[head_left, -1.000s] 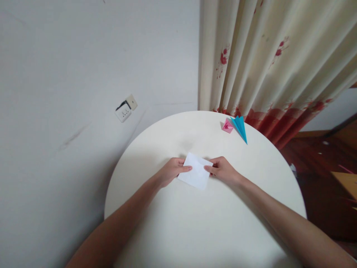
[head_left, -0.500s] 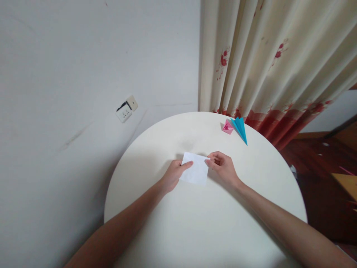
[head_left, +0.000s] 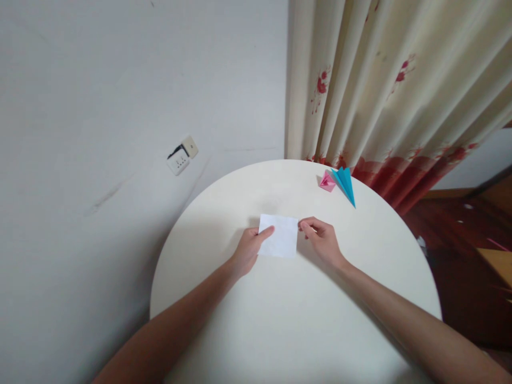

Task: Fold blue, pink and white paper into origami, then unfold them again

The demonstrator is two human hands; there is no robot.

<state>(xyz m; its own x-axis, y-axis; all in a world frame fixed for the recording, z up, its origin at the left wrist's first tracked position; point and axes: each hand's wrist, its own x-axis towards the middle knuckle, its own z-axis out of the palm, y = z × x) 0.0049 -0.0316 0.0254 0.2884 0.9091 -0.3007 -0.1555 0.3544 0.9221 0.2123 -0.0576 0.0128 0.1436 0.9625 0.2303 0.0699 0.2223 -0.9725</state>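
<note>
A small white folded paper (head_left: 280, 241) lies on the round white table (head_left: 296, 314), a little beyond its middle. My left hand (head_left: 250, 249) grips the paper's left edge, thumb on top. My right hand (head_left: 322, 241) pinches the paper's right edge near the upper corner with fingers curled. Both forearms reach in from the bottom of the view.
A pink folded paper figure (head_left: 327, 182) and a blue folded paper figure (head_left: 344, 182) sit at the table's far right edge. A floral curtain (head_left: 384, 96) hangs behind it. A wall socket (head_left: 181, 156) is on the white wall at left. Dark wooden floor lies to the right.
The paper has turned from tilted to nearly square with me and moved slightly away. My right hand shifted up to the paper's upper right edge; my left thumb stays on the left edge.
</note>
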